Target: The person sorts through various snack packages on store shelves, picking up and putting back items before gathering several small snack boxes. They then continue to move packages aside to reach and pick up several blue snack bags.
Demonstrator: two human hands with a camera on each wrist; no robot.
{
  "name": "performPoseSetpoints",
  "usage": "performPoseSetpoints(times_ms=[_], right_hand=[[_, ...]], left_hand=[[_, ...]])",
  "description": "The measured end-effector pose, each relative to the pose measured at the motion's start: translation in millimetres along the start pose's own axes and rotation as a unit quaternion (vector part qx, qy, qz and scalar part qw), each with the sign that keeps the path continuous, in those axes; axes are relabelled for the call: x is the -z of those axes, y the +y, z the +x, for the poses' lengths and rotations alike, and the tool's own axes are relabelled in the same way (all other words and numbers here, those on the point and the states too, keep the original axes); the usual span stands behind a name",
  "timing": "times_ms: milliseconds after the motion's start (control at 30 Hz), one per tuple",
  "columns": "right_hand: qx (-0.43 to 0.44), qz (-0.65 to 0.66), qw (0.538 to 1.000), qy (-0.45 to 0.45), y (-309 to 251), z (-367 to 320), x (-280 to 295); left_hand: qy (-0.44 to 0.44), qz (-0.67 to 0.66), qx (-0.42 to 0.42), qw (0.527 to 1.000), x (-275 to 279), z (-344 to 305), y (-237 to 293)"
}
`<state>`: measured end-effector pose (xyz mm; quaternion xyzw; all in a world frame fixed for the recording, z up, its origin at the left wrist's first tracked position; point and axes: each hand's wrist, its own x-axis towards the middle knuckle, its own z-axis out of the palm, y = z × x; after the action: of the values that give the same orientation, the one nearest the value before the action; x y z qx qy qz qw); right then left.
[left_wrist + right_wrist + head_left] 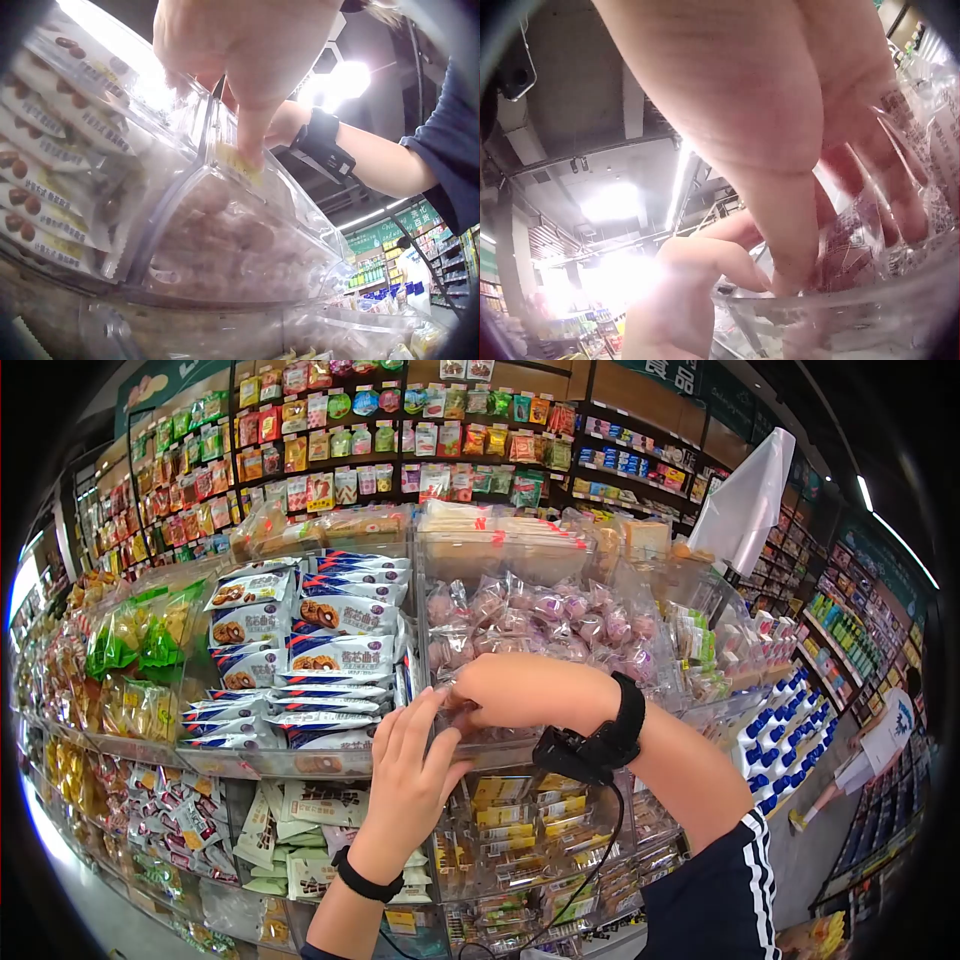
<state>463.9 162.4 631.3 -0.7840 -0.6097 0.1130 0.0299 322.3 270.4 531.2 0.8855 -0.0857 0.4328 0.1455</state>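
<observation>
A clear bin (pixel 640 695) holds individually wrapped round pinkish-purple snacks (pixel 570 610). My right hand (pixel 500 690) reaches across its front corner; in the right wrist view, the fingers (pixel 900 202) are among clear printed wrappers (pixel 847 251), the thumb close to the rim. I cannot tell whether it grips one. My left hand (pixel 415 750) is at the same corner, its fingers mostly straight and right beside the right hand's. In the left wrist view, a thumb overlaps a yellow label (pixel 236 165) on the bin's front. Left of the corner lie white-and-blue cookie packets (pixel 345 615).
Lower bins hold yellow packets (pixel 505 815) and pale green packets (pixel 285 835). A roll of plastic bags (pixel 745 500) stands at the back right. White bottles with blue caps (pixel 785 745) are further right, near a person (pixel 885 735). A black cable (pixel 600 860) hangs from my right wrist.
</observation>
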Motion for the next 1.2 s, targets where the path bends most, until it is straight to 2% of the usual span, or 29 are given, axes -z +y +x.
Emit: performPoseSetpoints(times_ms=[67, 167, 267, 400, 500, 600, 700, 800, 900, 933, 1033, 1133, 1200], right_hand=[[0.058, -0.006, 0.998, 0.03, 11, 1, -6], [0.048, 0.007, 0.979, 0.198, 12, -18, 10], [0.021, 0.067, 0.973, 0.221, 14, -45, 31], [-0.035, -0.004, 0.985, 0.172, 29, -74, 29], [0.024, -0.043, 0.978, 0.203, 35, -78, 12], [0.032, -0.059, 0.976, 0.208, 35, -72, -3], [-0.028, 0.027, 0.988, 0.151, 33, -68, 8], [-0.054, 0.099, 0.972, 0.207, 34, -57, 31], [-0.017, 0.152, 0.962, 0.225, 38, -33, 43], [0.041, 0.154, 0.965, 0.211, 47, -19, 42], [0.037, 0.088, 0.982, 0.161, 55, 10, 39], [-0.02, 0.067, 0.994, 0.081, 70, 32, 29], [0.005, 0.009, 0.996, 0.091, 81, 32, 30]], left_hand=[[-0.011, 0.002, -0.008, 1.0, 0, 0, -2], [-0.016, 0.007, -0.009, 1.0, 0, 0, -1], [-0.022, 0.026, -0.012, 0.999, 2, 2, 1], [-0.034, 0.077, -0.034, 0.996, 3, 2, 3], [-0.042, 0.091, -0.033, 0.994, 3, 2, 3], [-0.051, 0.094, -0.033, 0.994, 3, 2, 2], [-0.051, 0.085, -0.026, 0.995, 2, 2, 2], [-0.048, 0.09, -0.028, 0.994, 2, 2, 2], [-0.051, 0.09, -0.027, 0.994, 1, 2, 2], [-0.052, 0.092, -0.028, 0.994, 1, 2, 2], [-0.052, 0.095, -0.03, 0.994, 1, 2, 2], [-0.05, 0.091, -0.03, 0.994, 1, 2, 1], [-0.049, 0.09, -0.031, 0.994, 1, 1, 1]])
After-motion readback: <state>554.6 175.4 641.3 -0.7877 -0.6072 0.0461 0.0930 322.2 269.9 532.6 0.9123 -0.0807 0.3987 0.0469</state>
